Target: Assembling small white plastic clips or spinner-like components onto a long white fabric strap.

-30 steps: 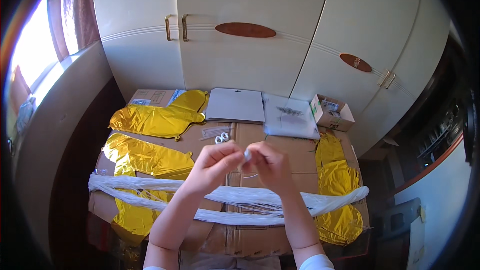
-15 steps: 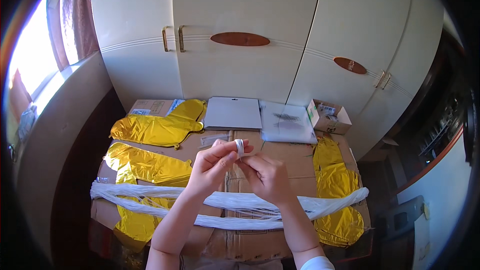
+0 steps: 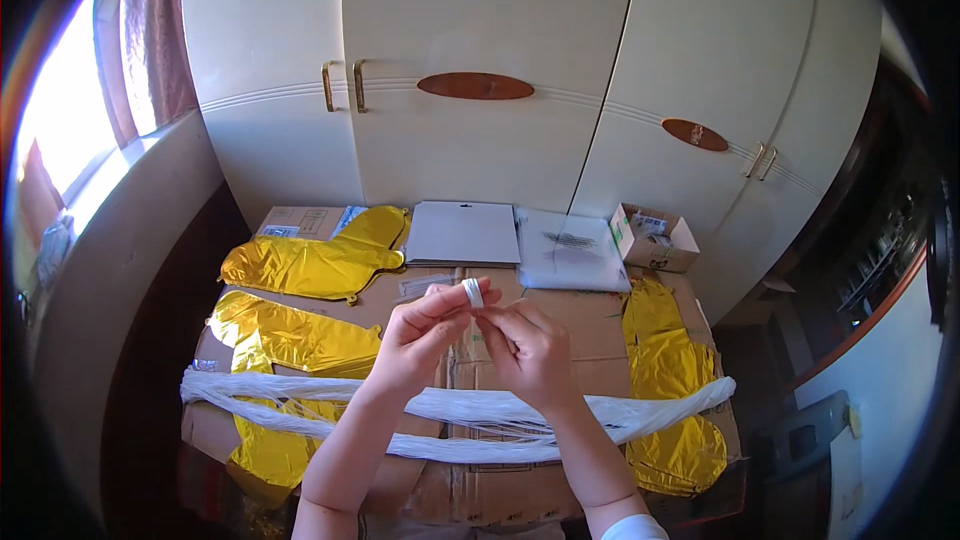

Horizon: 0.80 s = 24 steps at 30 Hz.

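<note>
Several turns of white string (image 3: 473, 292) are wound around the fingers of my left hand (image 3: 412, 342), near their tips. Those fingers are closed together and point to the right. Just below the wound string, my right hand (image 3: 532, 348) pinches with thumb and forefinger against it; the bit between its fingertips is mostly hidden. Beneath both forearms a long skein of white string (image 3: 690, 408) lies stretched sideways in a flattened loop. My forearms cover parts of it.
Flattened cardboard (image 3: 590, 335) covers the table. Gold foil balloons lie at left (image 3: 300, 262) and right (image 3: 665, 340), partly under the skein. Along the back are a grey-white flat sheet stack (image 3: 462, 233), clear plastic bags (image 3: 570, 250) and a small open box (image 3: 675, 250), before a cream cabinet (image 3: 480, 150).
The right fingertips have shifted slightly left, closer under the wound string. The loose loop beside the left fingertips no longer shows. The whole view has moved a little.
</note>
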### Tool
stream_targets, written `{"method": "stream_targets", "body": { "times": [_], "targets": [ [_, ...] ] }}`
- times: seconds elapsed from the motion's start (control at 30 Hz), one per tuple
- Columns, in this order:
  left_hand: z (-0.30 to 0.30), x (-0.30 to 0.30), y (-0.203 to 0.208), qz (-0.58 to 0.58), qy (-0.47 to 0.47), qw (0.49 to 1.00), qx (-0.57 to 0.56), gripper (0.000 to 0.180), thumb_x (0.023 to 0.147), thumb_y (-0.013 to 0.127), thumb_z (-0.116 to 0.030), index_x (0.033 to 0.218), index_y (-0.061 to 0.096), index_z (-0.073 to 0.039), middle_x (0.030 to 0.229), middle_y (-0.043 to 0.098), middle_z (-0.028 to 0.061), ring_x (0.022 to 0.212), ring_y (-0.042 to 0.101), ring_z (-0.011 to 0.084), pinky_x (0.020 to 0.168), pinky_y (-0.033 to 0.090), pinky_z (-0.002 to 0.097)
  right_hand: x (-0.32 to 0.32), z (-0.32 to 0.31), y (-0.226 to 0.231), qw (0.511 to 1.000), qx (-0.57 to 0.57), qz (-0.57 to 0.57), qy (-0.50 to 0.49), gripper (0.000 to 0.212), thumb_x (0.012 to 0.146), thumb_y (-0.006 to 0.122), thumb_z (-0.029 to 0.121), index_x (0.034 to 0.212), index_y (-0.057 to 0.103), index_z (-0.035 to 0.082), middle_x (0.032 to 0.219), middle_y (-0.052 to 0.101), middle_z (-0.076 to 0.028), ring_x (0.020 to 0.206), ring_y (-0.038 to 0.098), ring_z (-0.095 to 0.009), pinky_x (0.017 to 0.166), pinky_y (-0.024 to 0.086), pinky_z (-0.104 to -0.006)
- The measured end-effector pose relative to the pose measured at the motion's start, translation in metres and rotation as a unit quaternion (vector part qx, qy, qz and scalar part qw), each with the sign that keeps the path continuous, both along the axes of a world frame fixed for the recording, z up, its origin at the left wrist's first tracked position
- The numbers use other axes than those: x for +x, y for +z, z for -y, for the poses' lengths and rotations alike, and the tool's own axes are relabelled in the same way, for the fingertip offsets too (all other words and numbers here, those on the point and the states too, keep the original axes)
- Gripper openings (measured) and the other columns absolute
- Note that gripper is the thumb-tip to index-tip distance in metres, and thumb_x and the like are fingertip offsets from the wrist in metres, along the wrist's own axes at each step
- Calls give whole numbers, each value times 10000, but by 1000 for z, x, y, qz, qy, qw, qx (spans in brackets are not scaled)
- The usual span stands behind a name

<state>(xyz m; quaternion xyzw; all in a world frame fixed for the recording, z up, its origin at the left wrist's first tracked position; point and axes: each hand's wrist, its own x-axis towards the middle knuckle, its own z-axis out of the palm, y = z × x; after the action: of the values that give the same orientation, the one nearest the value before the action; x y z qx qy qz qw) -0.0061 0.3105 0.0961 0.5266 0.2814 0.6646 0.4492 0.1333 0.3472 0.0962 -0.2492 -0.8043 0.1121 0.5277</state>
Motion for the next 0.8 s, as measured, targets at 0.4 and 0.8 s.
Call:
{"method": "stream_targets", "body": {
  "times": [0.4, 0.8],
  "targets": [
    [-1, -5, -6, -289, 78, 954, 20, 129, 779, 634, -54, 899, 634, -5, 810, 618, 46, 790, 533, 135, 697, 421, 266, 10, -11, 0, 992, -63, -86, 66, 153, 666, 711, 35, 777, 620, 86, 715, 561, -24, 599, 526, -157, 507, 431, -266],
    [3, -17, 6, -135, -92, 978, -127, 180, 836, 590, -96, 941, 611, 49, 854, 649, 67, 792, 591, 80, 720, 469, 214, 21, -18, 7, 975, 103, 107, 165, 321, 708, 599, -13, 1011, 642, 83, 1036, 617, -65, 839, 620, -229, 712, 523, -299]
  ]
}}
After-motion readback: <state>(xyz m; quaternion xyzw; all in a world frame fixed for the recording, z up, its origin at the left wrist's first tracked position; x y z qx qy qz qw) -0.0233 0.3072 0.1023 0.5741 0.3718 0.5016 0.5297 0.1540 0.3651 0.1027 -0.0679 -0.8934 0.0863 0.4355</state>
